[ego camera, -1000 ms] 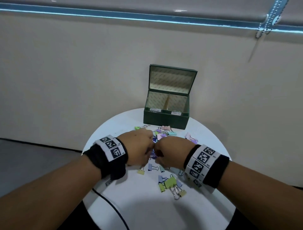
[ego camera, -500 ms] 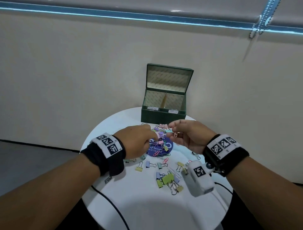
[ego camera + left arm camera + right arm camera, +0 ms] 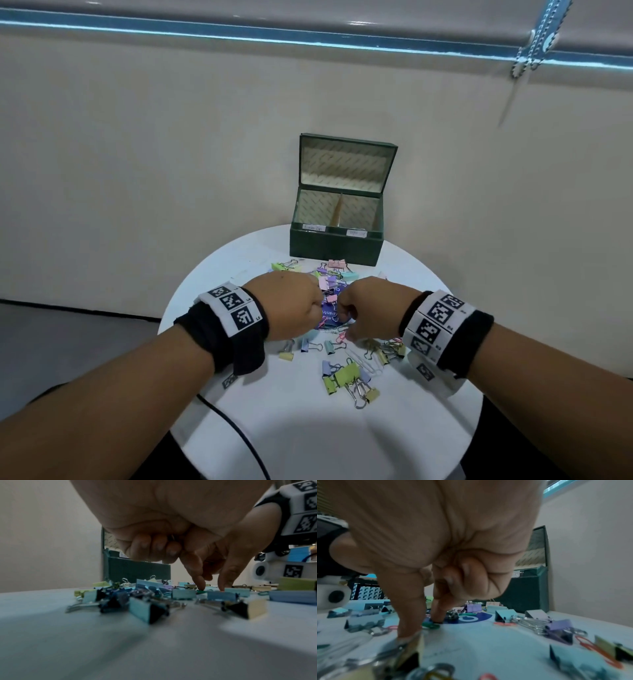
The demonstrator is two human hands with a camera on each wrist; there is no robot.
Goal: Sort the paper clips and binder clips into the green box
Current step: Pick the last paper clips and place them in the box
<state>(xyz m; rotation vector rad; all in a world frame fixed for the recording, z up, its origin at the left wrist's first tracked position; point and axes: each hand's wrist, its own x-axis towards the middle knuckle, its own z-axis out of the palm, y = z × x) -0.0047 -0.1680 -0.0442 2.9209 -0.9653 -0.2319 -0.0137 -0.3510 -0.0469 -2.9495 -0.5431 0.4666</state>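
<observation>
Pastel binder clips and coloured paper clips lie scattered on a round white table. At the table's far edge stands the green box, lid up, with two compartments. My left hand hovers over the pile as a fist. In the left wrist view its fingers are curled tight and a bit of metal shows between them. My right hand points its index finger and thumb down at the table, slightly apart. A green paper clip lies at the index fingertip; the other fingers are curled.
A blue round label lies under the middle of the pile. A black cable runs off the table's near left edge. The wall stands close behind the box. A bead chain hangs at the upper right.
Half a second ago my right hand was raised, holding a small clip near the box. It has dropped back onto the pile beside my left hand, which barely moved.
</observation>
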